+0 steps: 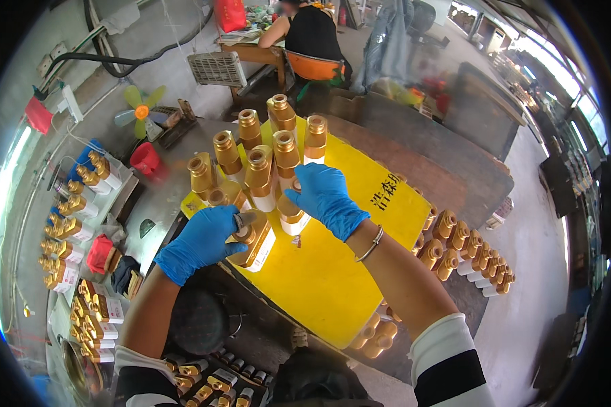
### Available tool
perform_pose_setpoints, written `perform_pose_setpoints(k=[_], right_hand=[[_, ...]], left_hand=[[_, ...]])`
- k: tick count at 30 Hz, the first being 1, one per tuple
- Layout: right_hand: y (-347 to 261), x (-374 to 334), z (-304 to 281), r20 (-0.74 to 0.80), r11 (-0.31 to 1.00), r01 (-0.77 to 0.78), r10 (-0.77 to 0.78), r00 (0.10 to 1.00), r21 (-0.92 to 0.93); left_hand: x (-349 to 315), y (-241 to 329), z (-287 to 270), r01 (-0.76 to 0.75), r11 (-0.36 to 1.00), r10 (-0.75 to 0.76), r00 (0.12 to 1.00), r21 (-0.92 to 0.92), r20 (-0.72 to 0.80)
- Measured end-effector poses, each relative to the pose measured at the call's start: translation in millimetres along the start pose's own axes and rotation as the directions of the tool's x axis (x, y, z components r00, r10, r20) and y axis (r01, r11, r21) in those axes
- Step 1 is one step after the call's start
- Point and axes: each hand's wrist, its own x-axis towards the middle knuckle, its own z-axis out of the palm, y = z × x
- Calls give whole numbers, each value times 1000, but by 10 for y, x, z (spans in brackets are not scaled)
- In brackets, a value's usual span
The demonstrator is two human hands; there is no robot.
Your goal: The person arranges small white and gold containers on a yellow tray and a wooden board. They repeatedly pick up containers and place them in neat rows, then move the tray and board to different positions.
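Note:
Both my hands wear blue gloves and work at a group of gold-and-white bottles on a yellow board (332,285). My left hand (200,244) is closed at the neck of the nearest bottle (256,245), with a greyish piece at its fingertips that I cannot make out. My right hand (324,198) has its fingers bent around the top of another bottle (292,220), whose neck is partly hidden. Beyond them, several similar bottles stand upright and uncapped, among them a tall one (259,173) and one at the far right (315,139).
More gold-and-white bottles (478,261) stand right of the board, and others (68,230) line a left bench. A red cup (146,159) and a small fan (141,112) stand at the left. A round black stool (198,322) is below. A person (312,34) sits far ahead.

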Motion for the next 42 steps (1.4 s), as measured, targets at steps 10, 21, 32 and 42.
perform_pose_setpoints(k=[10,21,32,42], right_hand=[[415,-481,-482,-75,901,-150,197,978,406],[1435,-2792,-2548,-69,960,-264,271,960,88],[2896,-5045,-1907,29,873,-484,486,873,-56],[3604,-5070,-882,-59,847,-532,532,845,26]], left_hand=[[119,275,-3,-241,913,246,969,329,28],[623,2123,-598,-446,838,474,880,314,-18],[1883,4167,1237,-783,615,787,617,-91,3],[2442,4730,3171,-660,727,656,749,189,94]])
